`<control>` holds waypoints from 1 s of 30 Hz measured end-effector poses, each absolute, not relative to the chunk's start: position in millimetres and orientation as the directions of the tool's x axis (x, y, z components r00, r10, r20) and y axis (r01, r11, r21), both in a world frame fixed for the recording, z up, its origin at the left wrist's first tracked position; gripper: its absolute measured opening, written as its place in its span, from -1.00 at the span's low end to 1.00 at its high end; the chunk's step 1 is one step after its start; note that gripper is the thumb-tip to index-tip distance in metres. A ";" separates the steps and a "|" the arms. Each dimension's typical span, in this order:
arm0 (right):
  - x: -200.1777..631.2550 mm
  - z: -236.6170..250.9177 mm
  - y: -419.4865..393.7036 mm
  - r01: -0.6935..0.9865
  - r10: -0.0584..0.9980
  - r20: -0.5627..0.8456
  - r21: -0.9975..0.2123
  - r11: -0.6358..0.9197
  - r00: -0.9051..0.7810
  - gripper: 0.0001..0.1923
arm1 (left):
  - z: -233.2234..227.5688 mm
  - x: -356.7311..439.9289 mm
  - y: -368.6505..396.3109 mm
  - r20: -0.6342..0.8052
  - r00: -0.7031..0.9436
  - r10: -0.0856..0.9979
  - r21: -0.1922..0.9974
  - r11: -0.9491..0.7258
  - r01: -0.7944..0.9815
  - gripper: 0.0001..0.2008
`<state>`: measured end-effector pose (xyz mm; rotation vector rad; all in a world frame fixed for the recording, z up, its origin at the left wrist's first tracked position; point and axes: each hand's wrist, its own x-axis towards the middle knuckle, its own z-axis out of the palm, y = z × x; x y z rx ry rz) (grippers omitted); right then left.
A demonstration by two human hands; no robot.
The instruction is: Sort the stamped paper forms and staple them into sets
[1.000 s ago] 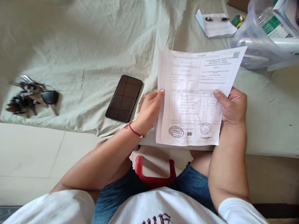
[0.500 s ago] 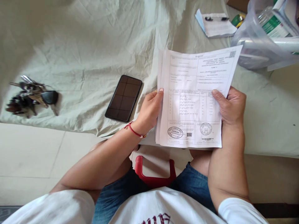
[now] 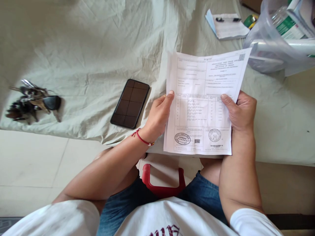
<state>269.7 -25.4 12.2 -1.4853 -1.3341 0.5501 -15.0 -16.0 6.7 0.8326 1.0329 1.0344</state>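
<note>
Left hand point(image 3: 160, 114) and right hand point(image 3: 240, 110) grip one sheaf point(image 3: 201, 109) between them, above the table point(image 3: 86, 62) — around: one phone point(image 3: 130, 103), one key bunch point(image 3: 36, 101), one pad point(image 3: 231, 31), one pen point(image 3: 227, 19), one bin point(image 3: 264, 36) — the sheaf's corner overlapping it.

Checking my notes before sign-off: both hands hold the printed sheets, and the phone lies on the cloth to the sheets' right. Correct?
The side is wrong: the head view shows the phone on the cloth left of the printed sheets. The left hand and right hand do hold the sheets.
</note>
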 end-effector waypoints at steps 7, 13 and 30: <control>263.0 9.5 -23.5 0.476 0.894 0.340 -0.862 0.173 0.291 -0.65 | 5.4 -16.0 -18.4 -0.232 0.181 0.956 0.935 0.270 -0.231 -0.43; 257.0 11.6 -23.6 0.458 0.898 0.349 -0.866 0.200 0.269 -0.54 | 4.1 -14.9 -17.8 -0.208 0.204 0.957 0.941 0.252 -0.225 -0.44; 255.6 14.8 -26.3 0.450 0.926 0.260 -0.886 0.116 0.274 -0.59 | 9.9 -16.9 -20.9 -0.268 0.225 0.937 0.911 0.322 -0.258 -0.65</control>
